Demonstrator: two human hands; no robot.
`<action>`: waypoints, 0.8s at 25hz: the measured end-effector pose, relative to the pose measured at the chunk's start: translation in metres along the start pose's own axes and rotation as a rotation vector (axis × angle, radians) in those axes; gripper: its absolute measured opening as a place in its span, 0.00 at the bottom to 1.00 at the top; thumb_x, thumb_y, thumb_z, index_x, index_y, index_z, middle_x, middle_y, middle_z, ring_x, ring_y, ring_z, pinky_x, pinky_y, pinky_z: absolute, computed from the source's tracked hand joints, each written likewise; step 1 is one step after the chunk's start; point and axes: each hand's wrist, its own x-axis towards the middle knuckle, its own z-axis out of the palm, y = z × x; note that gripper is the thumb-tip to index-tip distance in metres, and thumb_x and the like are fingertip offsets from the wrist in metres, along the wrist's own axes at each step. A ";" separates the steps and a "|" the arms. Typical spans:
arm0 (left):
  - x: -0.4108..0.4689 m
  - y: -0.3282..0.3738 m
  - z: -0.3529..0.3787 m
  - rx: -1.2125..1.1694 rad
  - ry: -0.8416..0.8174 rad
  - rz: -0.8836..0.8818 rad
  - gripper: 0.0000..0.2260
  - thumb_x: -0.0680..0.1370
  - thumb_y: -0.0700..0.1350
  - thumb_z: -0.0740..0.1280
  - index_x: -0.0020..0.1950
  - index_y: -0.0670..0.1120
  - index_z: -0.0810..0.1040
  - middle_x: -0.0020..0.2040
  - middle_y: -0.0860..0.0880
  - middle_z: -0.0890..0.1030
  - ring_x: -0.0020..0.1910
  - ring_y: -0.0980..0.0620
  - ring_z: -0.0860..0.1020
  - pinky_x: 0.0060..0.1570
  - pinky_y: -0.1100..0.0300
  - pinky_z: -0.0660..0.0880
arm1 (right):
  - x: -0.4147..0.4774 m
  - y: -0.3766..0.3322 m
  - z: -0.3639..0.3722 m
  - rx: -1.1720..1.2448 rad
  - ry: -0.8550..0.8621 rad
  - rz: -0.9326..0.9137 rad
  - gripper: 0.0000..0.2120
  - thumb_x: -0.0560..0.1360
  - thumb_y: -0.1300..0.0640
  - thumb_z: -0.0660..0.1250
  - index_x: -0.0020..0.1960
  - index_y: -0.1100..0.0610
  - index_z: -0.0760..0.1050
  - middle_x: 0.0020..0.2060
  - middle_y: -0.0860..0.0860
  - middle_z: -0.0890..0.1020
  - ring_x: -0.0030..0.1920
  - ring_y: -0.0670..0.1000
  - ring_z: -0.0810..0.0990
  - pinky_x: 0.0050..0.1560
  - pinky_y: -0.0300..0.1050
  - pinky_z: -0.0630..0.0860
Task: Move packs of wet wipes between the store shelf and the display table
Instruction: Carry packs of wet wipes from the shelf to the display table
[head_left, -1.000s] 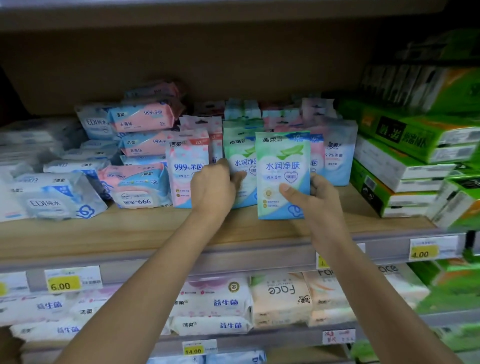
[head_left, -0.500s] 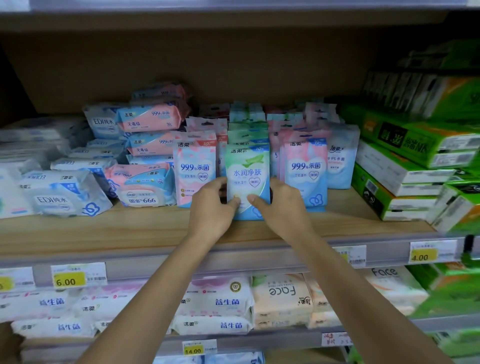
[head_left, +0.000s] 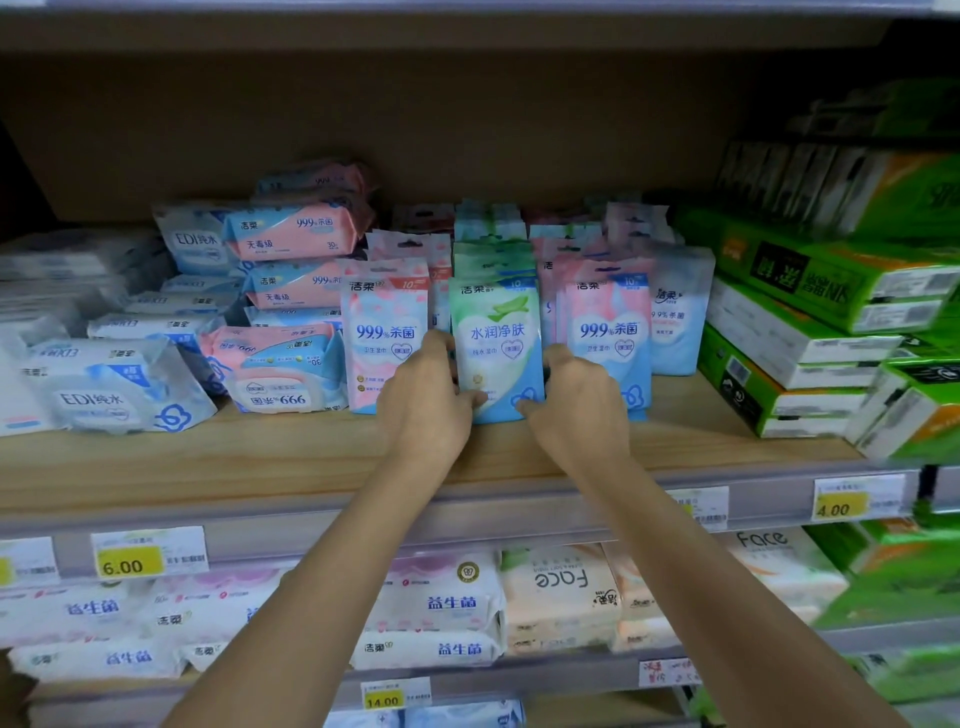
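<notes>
Green pack (head_left: 496, 348): stands upright on the wooden shelf (head_left: 311, 457), about midway along it and set back from the front edge, heading a row of similar green packs.
Neighbours: 1 pink pack (head_left: 384, 332) just beside it on the left, another pink pack (head_left: 608, 327) on the right.
Left hand (head_left: 426, 400): grips the pack's lower left edge, thumb on the front.
Right hand (head_left: 576, 405): grips the lower right edge, thumb at the bottom corner.
Handling: probably light, soft and slick, a film pouch that bends. Holding both side edges low should keep it flat.
Shelf contents: flat wipes packs stacked toward the left end, green tissue boxes (head_left: 810, 291) piled at the right end.
Lower shelf (head_left: 519, 670): larger flat packs, stacked.
</notes>
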 end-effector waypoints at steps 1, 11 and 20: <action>0.004 0.002 0.003 0.023 -0.002 -0.007 0.22 0.69 0.45 0.75 0.58 0.46 0.70 0.48 0.47 0.83 0.49 0.43 0.80 0.45 0.49 0.75 | 0.001 -0.002 0.001 -0.006 0.012 0.011 0.17 0.74 0.55 0.69 0.57 0.62 0.69 0.51 0.60 0.80 0.53 0.62 0.78 0.47 0.50 0.73; -0.012 0.000 -0.035 -0.118 0.002 0.223 0.16 0.74 0.50 0.69 0.60 0.53 0.71 0.40 0.56 0.80 0.38 0.53 0.78 0.41 0.57 0.73 | -0.007 0.004 -0.015 0.237 0.195 -0.069 0.08 0.72 0.57 0.70 0.48 0.59 0.76 0.35 0.50 0.81 0.41 0.55 0.81 0.44 0.48 0.76; -0.169 -0.085 -0.067 -0.399 -0.104 -0.015 0.07 0.71 0.50 0.67 0.48 0.55 0.77 0.38 0.60 0.79 0.32 0.58 0.76 0.33 0.71 0.70 | -0.137 0.009 0.031 0.443 0.008 -0.597 0.08 0.75 0.56 0.63 0.48 0.57 0.79 0.41 0.49 0.81 0.37 0.47 0.78 0.37 0.40 0.76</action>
